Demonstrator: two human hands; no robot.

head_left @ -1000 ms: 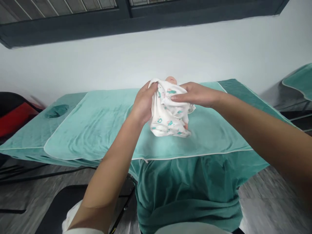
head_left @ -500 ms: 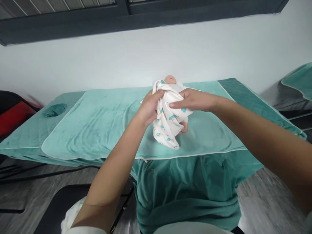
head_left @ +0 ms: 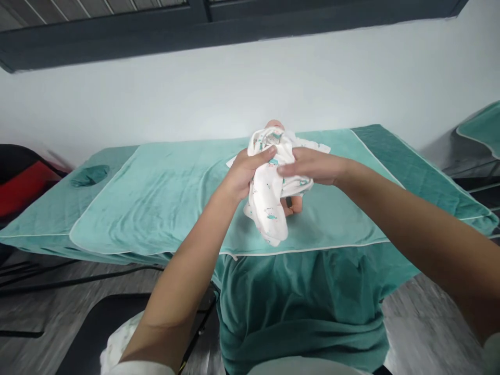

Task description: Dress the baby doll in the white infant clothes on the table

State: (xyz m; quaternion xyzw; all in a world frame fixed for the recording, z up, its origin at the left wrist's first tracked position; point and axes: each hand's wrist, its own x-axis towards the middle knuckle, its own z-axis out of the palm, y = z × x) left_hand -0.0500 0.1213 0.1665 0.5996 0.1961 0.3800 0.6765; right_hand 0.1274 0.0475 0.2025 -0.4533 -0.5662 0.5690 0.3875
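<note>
A baby doll point(head_left: 292, 204) lies on the light teal towel point(head_left: 164, 203) covering a massage table; only the top of its head and a bit of one limb show. A white baby garment with teal prints point(head_left: 269, 200) is bunched over it. My left hand point(head_left: 246, 172) is closed on the garment's upper left folds. My right hand point(head_left: 312, 165) rests on the garment from the right, fingers together and pressing the cloth. Both hands hold the garment above the doll's body.
The dark teal table cover point(head_left: 304, 302) hangs down the near side. A face hole point(head_left: 89, 176) is at the table's left end. A red and black object point(head_left: 19, 182) sits far left, another teal-covered table point(head_left: 480, 130) far right. A white wall is behind.
The garment has been gathered tighter and hangs lower in a narrower bundle. Both hands shifted slightly and came closer together above the doll.
</note>
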